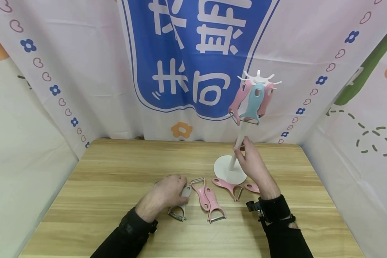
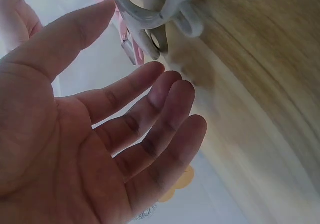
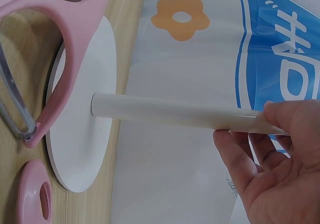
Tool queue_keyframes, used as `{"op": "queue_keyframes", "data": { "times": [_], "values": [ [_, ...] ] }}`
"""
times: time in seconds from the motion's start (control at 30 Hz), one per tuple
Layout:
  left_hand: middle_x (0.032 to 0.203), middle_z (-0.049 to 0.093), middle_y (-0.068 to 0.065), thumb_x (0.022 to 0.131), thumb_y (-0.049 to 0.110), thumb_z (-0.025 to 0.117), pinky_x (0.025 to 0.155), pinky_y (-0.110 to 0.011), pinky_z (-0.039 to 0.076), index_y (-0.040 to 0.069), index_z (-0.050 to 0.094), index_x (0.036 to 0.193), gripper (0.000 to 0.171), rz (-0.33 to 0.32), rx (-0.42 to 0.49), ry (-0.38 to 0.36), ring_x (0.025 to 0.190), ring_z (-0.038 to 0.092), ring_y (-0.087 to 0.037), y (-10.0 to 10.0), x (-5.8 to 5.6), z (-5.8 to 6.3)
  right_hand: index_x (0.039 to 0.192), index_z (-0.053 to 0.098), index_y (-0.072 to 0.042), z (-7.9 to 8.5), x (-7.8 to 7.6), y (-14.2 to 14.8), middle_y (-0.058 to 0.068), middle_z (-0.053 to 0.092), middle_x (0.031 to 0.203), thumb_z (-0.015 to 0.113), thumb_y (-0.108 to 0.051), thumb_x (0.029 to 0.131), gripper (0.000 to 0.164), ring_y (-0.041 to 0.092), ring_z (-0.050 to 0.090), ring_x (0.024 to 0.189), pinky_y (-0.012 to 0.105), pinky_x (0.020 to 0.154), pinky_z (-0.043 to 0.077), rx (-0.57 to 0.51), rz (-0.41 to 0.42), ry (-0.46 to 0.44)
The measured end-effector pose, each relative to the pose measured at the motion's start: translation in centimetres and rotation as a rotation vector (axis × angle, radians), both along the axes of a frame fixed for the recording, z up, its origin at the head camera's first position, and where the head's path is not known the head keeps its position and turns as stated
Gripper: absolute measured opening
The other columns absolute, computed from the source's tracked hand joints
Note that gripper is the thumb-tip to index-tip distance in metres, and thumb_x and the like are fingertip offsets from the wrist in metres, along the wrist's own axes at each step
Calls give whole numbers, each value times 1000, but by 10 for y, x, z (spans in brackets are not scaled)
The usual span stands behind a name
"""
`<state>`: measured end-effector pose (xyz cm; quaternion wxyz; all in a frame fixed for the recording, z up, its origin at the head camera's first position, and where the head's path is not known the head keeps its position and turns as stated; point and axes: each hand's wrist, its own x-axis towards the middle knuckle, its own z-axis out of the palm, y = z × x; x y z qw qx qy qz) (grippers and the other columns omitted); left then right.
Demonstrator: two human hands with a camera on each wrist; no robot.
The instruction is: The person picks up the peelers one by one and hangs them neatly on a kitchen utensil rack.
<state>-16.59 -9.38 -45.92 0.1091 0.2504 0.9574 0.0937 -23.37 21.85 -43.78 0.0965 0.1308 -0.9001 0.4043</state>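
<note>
My left hand (image 1: 167, 193) is at a grey peeler (image 1: 186, 191) lying on the table. In the left wrist view the fingers are loosely bent and apart, with the thumb tip close to the grey peeler (image 2: 145, 16); whether they touch cannot be told. With thumb and fingers, my right hand (image 1: 251, 161) holds the pole of a white stand (image 1: 232, 164). From hooks at the stand's top hang a light blue peeler (image 1: 256, 100), a pink peeler (image 1: 240, 98) and another pink one (image 1: 267, 98).
Two pink peelers (image 1: 200, 193) lie side by side right of the grey one. Another pink peeler (image 1: 225, 184) lies before the stand's round base, and one more (image 1: 252, 187) is partly hidden by my right arm. A printed curtain (image 1: 116, 118) hangs behind the table (image 1: 116, 161).
</note>
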Motion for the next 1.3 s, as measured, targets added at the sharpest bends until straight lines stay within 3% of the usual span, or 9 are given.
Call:
{"op": "queue_keyframes", "data": {
  "times": [0.53,0.8,1.07,1.3],
  "values": [
    [87,58,1,89,27,81,59,-29,52,11,64,106,28,63,54,-86,72,55,-14,-15,-14,-5,125,49,-5,1,0,-1,15,57,118,54,-17,108,22,38,61,115,53,89,61,-3,-8,-15],
    [89,60,1,86,16,82,60,-29,53,10,67,105,25,83,81,-66,74,55,-14,-20,-18,-8,126,49,-4,-1,-1,0,16,58,119,54,-17,108,23,38,62,115,54,90,61,5,-6,-8],
    [90,60,1,87,16,81,58,-26,53,10,66,108,26,87,80,-67,72,56,-13,-23,-19,-5,125,49,-5,0,-1,0,15,58,118,55,-18,108,22,38,62,114,55,90,61,14,-12,0],
    [96,62,-1,88,18,80,61,-26,53,8,66,116,33,66,92,-14,74,56,-12,-25,-24,-3,125,49,-5,0,-1,0,15,58,118,55,-18,108,22,38,62,115,55,90,60,17,-17,-3]
  ]
}}
